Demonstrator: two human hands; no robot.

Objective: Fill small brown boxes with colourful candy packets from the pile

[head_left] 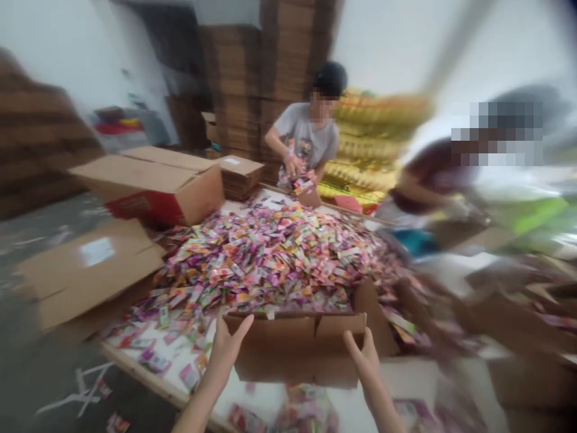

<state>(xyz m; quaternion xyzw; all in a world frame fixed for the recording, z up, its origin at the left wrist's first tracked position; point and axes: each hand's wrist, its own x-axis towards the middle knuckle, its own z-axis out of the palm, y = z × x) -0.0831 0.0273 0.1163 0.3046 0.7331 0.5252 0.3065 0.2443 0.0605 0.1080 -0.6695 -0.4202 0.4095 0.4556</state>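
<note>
Cardboard box (297,349), flaps open, gripped by left hand (225,346) and right hand (363,355); glossy sachet heap (270,252) behind.

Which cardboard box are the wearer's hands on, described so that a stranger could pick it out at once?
Start at the table heaped with the pile of colourful sachets. At its near edge stands the open brown box, flaps folded outward, with the left hand and right hand at its corners. Unlike the closed cartons at left, it is the only one touched by both hands.
</note>
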